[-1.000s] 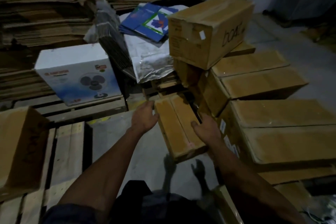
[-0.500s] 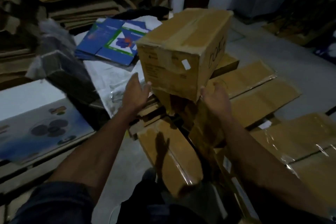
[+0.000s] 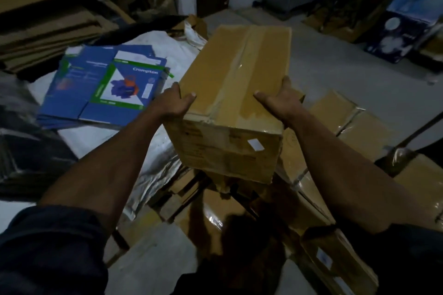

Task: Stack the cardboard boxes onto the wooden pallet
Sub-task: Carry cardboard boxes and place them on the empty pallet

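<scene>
A long taped cardboard box (image 3: 235,93) with a small white sticker on its near end is held up in front of me, above a pile of other boxes. My left hand (image 3: 171,102) grips its left side, thumb on top. My right hand (image 3: 280,100) grips its right side, thumb on top. Several more taped cardboard boxes (image 3: 354,124) lie below and to the right. No wooden pallet is in view.
Flat blue printed cartons (image 3: 103,86) lie on white and silver sheeting (image 3: 153,167) to the left. Flattened cardboard (image 3: 48,19) is stacked at the back left. Bare grey floor (image 3: 335,64) stretches behind the box; a printed appliance box (image 3: 407,24) stands far right.
Both hands left the low box on the floor, went up to the top box of the pile and took hold of its sides. That box now sits higher and nearer to me.
</scene>
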A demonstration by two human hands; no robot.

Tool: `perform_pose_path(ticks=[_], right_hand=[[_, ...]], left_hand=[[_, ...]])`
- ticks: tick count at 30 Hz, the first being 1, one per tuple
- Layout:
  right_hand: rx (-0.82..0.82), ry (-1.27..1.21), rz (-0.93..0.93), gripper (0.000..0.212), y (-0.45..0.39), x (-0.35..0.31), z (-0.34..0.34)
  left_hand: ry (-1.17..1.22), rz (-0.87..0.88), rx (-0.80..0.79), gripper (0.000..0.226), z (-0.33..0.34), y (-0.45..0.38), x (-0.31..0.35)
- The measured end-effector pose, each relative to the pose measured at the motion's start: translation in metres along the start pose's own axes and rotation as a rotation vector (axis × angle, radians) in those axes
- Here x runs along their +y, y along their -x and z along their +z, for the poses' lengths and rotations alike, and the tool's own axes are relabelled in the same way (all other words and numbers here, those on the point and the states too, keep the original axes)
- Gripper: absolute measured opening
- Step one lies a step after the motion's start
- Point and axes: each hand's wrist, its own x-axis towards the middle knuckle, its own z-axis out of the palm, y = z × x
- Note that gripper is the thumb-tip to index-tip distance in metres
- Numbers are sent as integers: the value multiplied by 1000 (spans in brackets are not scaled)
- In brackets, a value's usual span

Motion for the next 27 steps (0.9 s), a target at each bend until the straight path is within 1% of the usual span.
perform_pose_path(ticks=[1,2,3,5,7,8,11,13,16,22,25,27], right_hand=[[0,4,11,117,-9,-3,-1],[-2,6,18,114,-17,-6,-2],[-5,3,26,114,-26,-9,-4],[-10,-3,46,123,-44,-12,-6],[-22,-18,47,130,-58,-12,-9],[-25,-34,45,130,-63,-13,-9],[-23,-71,37,119,-78,-13,-11],[-27,-74,31,117,-87,-10,-12],[-39,-87,17,125,-92,-8,-11],[-34,-88,17,128,-86,-5,-13],[-43,-90,-4,124,-75,-1,-16],[-54,-105,-14,123,-64,1,-18]], left_hand=[[1,10,-38,118,0,-14,-1],[-5,9,-64,123,1,-25,-3],[-11,4,-88,120,4,-38,-5],[3,10,-110,111,4,-55,0],[2,21,-109,107,3,-65,12],[-12,28,-106,105,1,-72,17],[0,72,-106,97,-1,-91,28],[79,82,-125,98,-2,-101,28],[180,66,-152,101,-3,-111,27],[334,54,-130,100,2,-106,24],[336,69,-85,95,6,-88,26],[340,43,-72,98,7,-70,23]])
